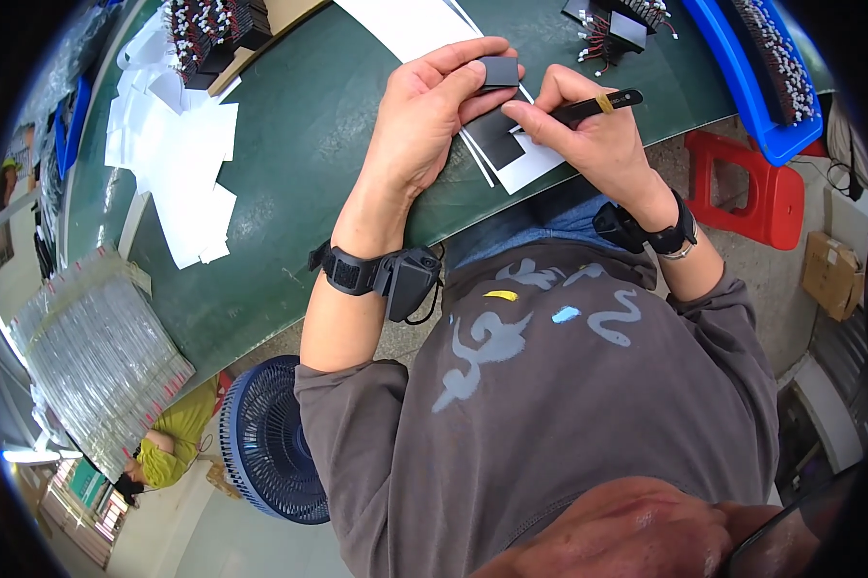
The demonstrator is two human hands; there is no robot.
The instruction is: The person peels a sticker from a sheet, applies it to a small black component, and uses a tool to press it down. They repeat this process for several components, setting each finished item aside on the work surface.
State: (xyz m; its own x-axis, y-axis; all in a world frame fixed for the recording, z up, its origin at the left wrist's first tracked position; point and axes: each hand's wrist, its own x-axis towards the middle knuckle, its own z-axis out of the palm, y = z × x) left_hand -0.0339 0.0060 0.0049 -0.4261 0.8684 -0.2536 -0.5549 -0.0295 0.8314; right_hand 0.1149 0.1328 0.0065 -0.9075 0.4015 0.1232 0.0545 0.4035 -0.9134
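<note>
Head view, upper middle of the frame: a small dark grey block (498,73) gripped in the left hand (439,91), thumb pressed against its side, fingers curled around behind and below. Just to the right, pinched between thumb and fingers of the right hand (595,130), black tweezers (628,98) with a yellow band (604,103) around the handle; tips too hidden to tell whether spread or together. Near the outer end of the handle, tiny pale marking, too small to read. Below the block, a black sheet (496,144) lying over white sheets (532,173) at the near edge of the green table (294,135).

At upper left, a loose heap of white paper pieces (179,159) beside dark blocks with red and black wires (249,27). At upper right, more wired blocks (626,34), near a blue tray (790,144) bearing white connectors. Below the tray, a red stool (782,200); farther down the right side, a cardboard box (831,276), its faint printing unreadable. At lower left, a green sign (85,482), too blurred to read, and a blue fan (278,448).
</note>
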